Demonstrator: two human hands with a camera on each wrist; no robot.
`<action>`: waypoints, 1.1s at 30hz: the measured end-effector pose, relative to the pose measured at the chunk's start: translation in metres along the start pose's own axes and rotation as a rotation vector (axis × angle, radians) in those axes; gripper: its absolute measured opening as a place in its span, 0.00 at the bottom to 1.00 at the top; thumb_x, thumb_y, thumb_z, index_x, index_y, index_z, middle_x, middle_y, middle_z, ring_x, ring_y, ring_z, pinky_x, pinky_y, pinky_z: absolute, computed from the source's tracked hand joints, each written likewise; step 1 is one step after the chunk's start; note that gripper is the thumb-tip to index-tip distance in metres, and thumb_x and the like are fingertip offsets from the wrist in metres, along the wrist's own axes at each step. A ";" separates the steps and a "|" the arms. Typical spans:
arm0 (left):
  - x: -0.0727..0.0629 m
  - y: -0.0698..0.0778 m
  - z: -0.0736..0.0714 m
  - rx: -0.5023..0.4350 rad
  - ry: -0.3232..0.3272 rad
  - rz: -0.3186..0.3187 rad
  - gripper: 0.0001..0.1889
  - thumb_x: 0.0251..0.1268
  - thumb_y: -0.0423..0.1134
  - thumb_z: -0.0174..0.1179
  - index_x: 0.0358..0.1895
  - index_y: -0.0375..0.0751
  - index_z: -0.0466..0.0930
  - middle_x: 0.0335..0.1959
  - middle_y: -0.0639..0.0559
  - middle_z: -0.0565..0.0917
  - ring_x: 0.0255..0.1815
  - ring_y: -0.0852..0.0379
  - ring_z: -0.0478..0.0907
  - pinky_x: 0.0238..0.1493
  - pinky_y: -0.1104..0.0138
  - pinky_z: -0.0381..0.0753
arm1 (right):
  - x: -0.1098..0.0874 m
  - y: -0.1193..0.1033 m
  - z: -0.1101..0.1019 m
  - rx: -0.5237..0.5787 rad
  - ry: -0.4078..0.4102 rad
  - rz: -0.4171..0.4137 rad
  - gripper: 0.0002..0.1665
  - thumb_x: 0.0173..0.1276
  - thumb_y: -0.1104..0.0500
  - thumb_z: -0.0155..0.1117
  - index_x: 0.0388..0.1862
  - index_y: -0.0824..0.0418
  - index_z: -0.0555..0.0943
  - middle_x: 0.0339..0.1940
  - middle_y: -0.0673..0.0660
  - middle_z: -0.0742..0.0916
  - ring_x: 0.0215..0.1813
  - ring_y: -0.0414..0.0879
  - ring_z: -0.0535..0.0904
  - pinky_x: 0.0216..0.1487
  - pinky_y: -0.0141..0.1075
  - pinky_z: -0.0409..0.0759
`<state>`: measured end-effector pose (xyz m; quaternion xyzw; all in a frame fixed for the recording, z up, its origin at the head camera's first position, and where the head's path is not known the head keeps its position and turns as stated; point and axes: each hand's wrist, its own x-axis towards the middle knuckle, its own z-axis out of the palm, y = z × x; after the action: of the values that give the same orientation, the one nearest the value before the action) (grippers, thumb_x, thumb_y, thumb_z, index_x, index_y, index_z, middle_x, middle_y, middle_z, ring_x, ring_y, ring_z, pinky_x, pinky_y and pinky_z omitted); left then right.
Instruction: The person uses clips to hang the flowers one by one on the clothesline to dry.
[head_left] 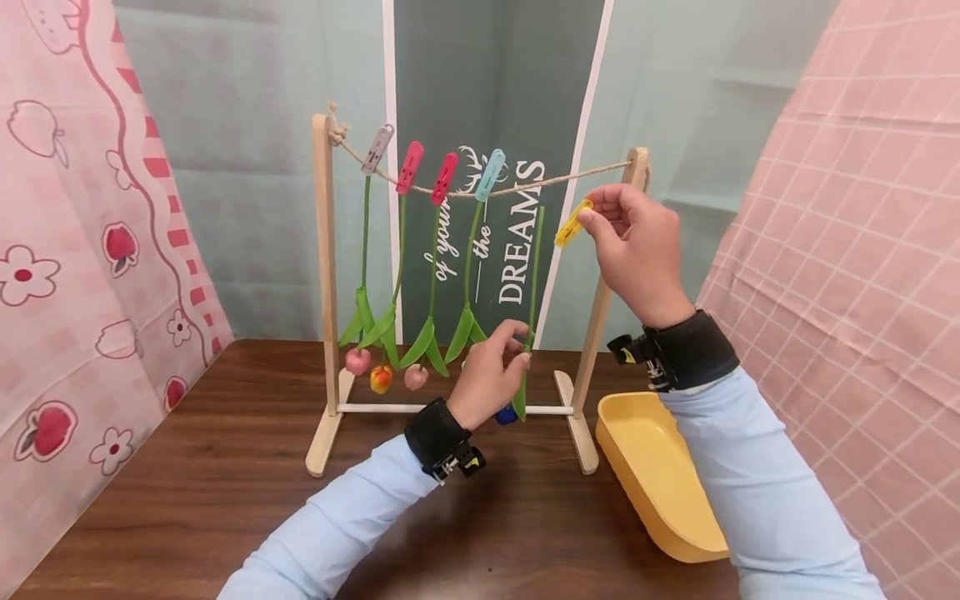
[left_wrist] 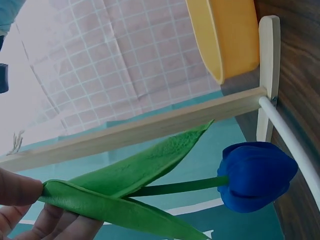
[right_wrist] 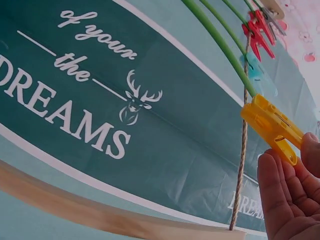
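Observation:
My left hand (head_left: 491,375) pinches the leaves and stem of a blue artificial tulip (left_wrist: 257,176), which hangs flower down. Its bare green stem (head_left: 536,267) rises toward the rope (head_left: 577,176). Between thumb and fingers, my right hand (head_left: 637,250) holds a yellow clothespin (head_left: 573,222) by its handle end, below the rope's right part. In the right wrist view, the clothespin's nose overlaps the rope and the stem's end. Left of it, several tulips hang upside down from grey (head_left: 377,149), pink (head_left: 408,167), red (head_left: 444,178) and light blue (head_left: 491,174) clothespins.
A wooden stand (head_left: 327,267) with a white lower bar (head_left: 382,408) carries the rope. At right, a yellow tray (head_left: 660,475) sits on the brown table (head_left: 187,483), partly behind my right forearm. Printed cloth (head_left: 498,83) hangs behind, with pink cloths at both sides.

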<state>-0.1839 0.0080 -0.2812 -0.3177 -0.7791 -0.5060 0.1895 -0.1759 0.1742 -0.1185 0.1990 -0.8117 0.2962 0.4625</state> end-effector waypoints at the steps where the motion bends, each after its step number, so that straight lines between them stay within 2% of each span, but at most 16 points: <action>1: 0.001 0.000 0.000 -0.003 0.002 -0.001 0.15 0.69 0.30 0.57 0.57 0.37 0.72 0.34 0.49 0.82 0.33 0.57 0.80 0.33 0.66 0.76 | 0.003 -0.001 0.000 0.005 0.004 0.003 0.12 0.68 0.61 0.65 0.45 0.70 0.82 0.36 0.60 0.86 0.34 0.38 0.78 0.38 0.23 0.71; 4: 0.005 -0.002 0.000 -0.002 0.001 -0.006 0.15 0.70 0.30 0.56 0.57 0.38 0.72 0.34 0.49 0.81 0.32 0.57 0.79 0.33 0.66 0.76 | 0.011 -0.002 -0.001 0.031 0.009 0.016 0.12 0.68 0.61 0.65 0.44 0.70 0.82 0.36 0.60 0.86 0.32 0.34 0.76 0.37 0.24 0.71; 14: 0.014 -0.005 -0.005 -0.002 0.015 -0.033 0.15 0.71 0.31 0.55 0.59 0.38 0.71 0.37 0.47 0.82 0.34 0.55 0.79 0.34 0.64 0.76 | 0.039 -0.010 0.005 0.110 0.011 0.067 0.13 0.69 0.60 0.64 0.45 0.69 0.82 0.38 0.59 0.86 0.34 0.39 0.77 0.40 0.26 0.73; 24: 0.022 -0.006 -0.009 -0.005 0.029 -0.018 0.16 0.71 0.31 0.54 0.60 0.37 0.70 0.38 0.45 0.82 0.35 0.53 0.80 0.36 0.62 0.76 | 0.061 -0.017 0.014 0.164 -0.002 0.080 0.11 0.68 0.61 0.65 0.43 0.69 0.83 0.35 0.56 0.86 0.33 0.39 0.79 0.40 0.27 0.75; 33: 0.025 -0.009 -0.010 -0.012 0.027 -0.036 0.17 0.72 0.31 0.54 0.62 0.36 0.70 0.39 0.45 0.82 0.35 0.53 0.80 0.35 0.63 0.76 | 0.075 -0.016 0.021 0.231 -0.022 0.157 0.02 0.66 0.62 0.67 0.35 0.59 0.85 0.32 0.54 0.85 0.33 0.45 0.80 0.41 0.29 0.77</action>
<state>-0.2089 0.0041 -0.2677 -0.2979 -0.7790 -0.5183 0.1891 -0.2164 0.1444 -0.0564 0.1899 -0.7903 0.4207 0.4029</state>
